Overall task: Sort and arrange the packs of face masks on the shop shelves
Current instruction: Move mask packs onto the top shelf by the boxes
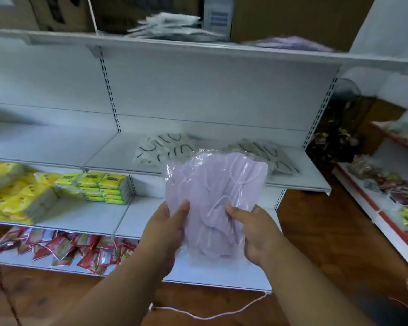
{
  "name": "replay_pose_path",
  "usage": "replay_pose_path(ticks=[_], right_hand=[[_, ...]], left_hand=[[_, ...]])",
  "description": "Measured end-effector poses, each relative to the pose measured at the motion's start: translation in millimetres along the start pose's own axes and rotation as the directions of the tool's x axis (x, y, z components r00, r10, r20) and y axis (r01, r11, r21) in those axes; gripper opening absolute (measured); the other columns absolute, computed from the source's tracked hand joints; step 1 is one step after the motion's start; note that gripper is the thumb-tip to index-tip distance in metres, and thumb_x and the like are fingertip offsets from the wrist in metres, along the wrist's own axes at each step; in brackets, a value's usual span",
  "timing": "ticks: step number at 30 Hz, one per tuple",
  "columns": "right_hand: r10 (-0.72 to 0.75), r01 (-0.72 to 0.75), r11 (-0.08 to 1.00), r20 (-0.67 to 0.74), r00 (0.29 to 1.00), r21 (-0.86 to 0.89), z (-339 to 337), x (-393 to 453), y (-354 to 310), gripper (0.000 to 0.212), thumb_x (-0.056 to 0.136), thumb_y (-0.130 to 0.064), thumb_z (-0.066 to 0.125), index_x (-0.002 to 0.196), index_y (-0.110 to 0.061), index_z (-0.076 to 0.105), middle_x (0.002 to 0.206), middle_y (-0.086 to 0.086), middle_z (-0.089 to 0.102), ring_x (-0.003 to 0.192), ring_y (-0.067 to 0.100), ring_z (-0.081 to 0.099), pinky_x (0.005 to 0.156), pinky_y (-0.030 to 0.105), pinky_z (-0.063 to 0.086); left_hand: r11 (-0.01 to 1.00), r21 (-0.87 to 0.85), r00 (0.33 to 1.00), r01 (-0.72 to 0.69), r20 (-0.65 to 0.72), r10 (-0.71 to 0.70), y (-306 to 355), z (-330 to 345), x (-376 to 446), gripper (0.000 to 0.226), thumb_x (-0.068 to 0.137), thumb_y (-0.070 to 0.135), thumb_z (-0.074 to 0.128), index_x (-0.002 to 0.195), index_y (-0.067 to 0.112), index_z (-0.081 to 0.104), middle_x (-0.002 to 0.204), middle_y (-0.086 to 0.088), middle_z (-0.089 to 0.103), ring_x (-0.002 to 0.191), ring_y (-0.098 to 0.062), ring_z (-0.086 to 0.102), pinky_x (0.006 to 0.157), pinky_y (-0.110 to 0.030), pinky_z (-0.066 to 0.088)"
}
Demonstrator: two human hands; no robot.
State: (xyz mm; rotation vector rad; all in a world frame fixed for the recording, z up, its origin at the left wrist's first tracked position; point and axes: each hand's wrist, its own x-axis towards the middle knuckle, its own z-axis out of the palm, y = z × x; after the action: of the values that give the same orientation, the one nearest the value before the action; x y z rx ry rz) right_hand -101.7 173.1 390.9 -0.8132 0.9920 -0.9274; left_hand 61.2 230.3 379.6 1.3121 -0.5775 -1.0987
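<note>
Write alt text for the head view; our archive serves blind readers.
Both hands, left hand and right hand, hold a clear pack of lilac face masks before white shop shelves; more mask packs lie on the middle shelf.

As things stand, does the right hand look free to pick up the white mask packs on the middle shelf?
Probably not yet. The right hand and left hand both grip the lilac mask pack, which also hangs in front of the white mask packs.

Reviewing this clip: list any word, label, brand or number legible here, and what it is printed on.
None can be read.
Green-topped packs: dark label, blurred.
Yellow packs: small marks, unreadable.
Red sachets: print blurred.
Box on the top shelf: blue panel, blurred.
Lilac mask pack, held by both hands: no print visible.
</note>
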Motion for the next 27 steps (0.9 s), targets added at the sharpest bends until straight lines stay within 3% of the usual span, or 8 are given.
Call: replay_pose_path(ticks=[3,9,13,15,18,22,25,27], right_hand=[[-0.016,0.017,0.999,-0.020,1.000,0.030,28.1,-6.3,-11.4,0.024,0.092,-0.006,0.065,0.115,-0.007,0.069,0.104,0.015,0.075,0.098,0.037,0.070,0.090,0.057,0.054],[-0.125,0.125,0.992,0.075,0.989,-0.002,120.1,-14.7,-65.8,0.022,0.095,-0.014,0.062,0.114,-0.009,0.071,0.105,0.016,0.074,0.098,0.042,0.070,0.082,0.065,0.053],[-0.220,0.219,0.976,0.066,0.973,0.011,167.6,-19.3,-94.4,0.021,0.095,-0.013,0.062,0.113,-0.006,0.070,0.105,0.017,0.074,0.099,0.040,0.070,0.088,0.067,0.051],[-0.301,0.301,0.953,0.037,0.953,0.006,180.7,-21.6,-108.2,0.020,0.095,-0.011,0.061,0.114,-0.008,0.068,0.104,0.014,0.075,0.099,0.037,0.070,0.089,0.062,0.053],[-0.418,0.417,0.909,-0.023,0.908,-0.017,184.2,-25.6,-132.4,0.015,0.095,-0.008,0.063,0.108,-0.012,0.069,0.100,0.010,0.076,0.095,0.032,0.072,0.088,0.054,0.057],[-0.504,0.493,0.864,-0.136,0.853,-0.105,162.2,-23.6,-175.0,0.007,0.095,-0.012,0.064,0.094,-0.014,0.071,0.093,0.006,0.077,0.092,0.029,0.072,0.088,0.052,0.057],[-0.548,0.525,0.836,-0.204,0.811,-0.160,136.7,-17.2,-216.9,0.010,0.094,-0.012,0.064,0.087,-0.015,0.069,0.088,0.007,0.076,0.087,0.028,0.071,0.085,0.049,0.058],[-0.569,0.534,0.822,-0.232,0.789,-0.200,118.5,-7.5,-247.8,0.010,0.095,-0.012,0.064,0.086,-0.016,0.068,0.089,0.008,0.074,0.085,0.027,0.069,0.085,0.046,0.058]], left_hand=[[1.000,0.011,1.000,-0.022,0.017,0.022,34.1,-14.3,-1.8,0.012,0.100,0.021,0.059,0.109,0.023,0.067,0.092,0.004,0.078,0.082,-0.020,0.076,0.070,-0.037,0.060],[0.976,0.091,0.981,-0.196,0.021,0.195,137.1,-54.6,-1.6,0.018,0.085,0.024,0.074,0.103,0.025,0.072,0.099,-0.003,0.078,0.090,-0.030,0.074,0.081,-0.056,0.059],[0.944,0.106,0.950,-0.312,0.050,0.309,188.7,-73.6,-0.2,0.009,0.089,0.016,0.070,0.096,0.021,0.072,0.084,0.001,0.078,0.074,-0.021,0.075,0.058,-0.029,0.056],[0.941,0.103,0.945,-0.321,0.092,0.313,209.3,-72.4,-2.1,0.012,0.092,0.015,0.068,0.103,0.019,0.072,0.088,-0.001,0.079,0.079,-0.021,0.076,0.064,-0.032,0.058],[0.942,0.097,0.943,-0.320,0.124,0.308,231.1,-59.3,3.1,0.015,0.095,0.015,0.064,0.108,0.017,0.071,0.093,-0.005,0.078,0.085,-0.027,0.076,0.081,-0.049,0.061],[0.938,0.095,0.935,-0.333,0.163,0.315,253.3,-15.0,14.0,0.015,0.098,0.009,0.054,0.100,0.014,0.068,0.087,-0.007,0.077,0.077,-0.024,0.074,0.064,-0.034,0.060],[0.947,0.080,0.940,-0.311,0.170,0.295,269.3,32.5,26.3,0.017,0.100,0.023,0.054,0.106,0.012,0.066,0.100,-0.012,0.072,0.093,-0.033,0.070,0.082,-0.045,0.059],[0.954,0.065,0.946,-0.291,0.170,0.277,279.9,68.9,37.8,0.015,0.097,0.023,0.058,0.098,0.014,0.070,0.098,-0.014,0.073,0.094,-0.036,0.070,0.080,-0.043,0.057]])
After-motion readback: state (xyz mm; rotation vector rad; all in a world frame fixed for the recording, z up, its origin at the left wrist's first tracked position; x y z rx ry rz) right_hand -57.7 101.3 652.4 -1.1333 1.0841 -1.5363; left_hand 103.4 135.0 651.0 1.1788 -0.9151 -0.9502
